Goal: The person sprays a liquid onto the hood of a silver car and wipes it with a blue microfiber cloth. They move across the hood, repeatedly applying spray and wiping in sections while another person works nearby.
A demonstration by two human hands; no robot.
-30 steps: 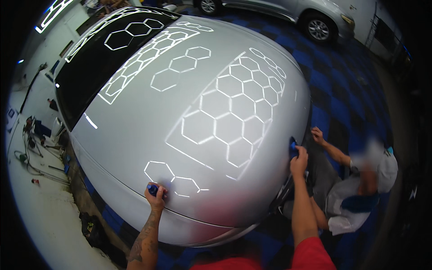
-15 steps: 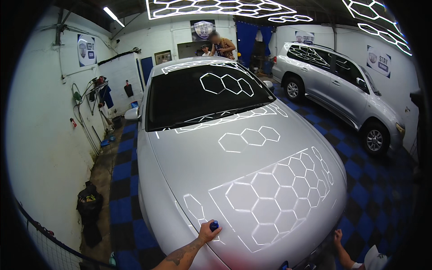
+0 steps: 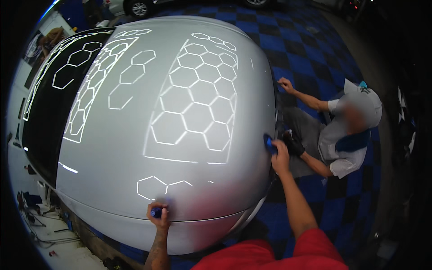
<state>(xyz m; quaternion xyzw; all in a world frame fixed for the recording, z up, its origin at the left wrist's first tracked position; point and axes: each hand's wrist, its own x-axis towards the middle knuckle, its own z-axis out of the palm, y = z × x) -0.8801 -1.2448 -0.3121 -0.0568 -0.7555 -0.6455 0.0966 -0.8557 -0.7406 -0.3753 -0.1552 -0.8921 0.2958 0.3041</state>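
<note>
Hood [image 3: 121,153], right hand [image 3: 281,157] at front edge [image 3: 273,105]

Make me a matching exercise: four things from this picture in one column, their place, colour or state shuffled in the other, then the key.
Column one
1. Left hand
2. Floor
3. Right hand
4. Windshield

Column two
A. Holding a blue tool at the front edge of the hood
B. Nearly black, toward the picture's left
C. Checkered blue and black
D. Holding a dark blue item near the hood's side seam

Right pairs: 1-D, 2-C, 3-A, 4-B
</note>
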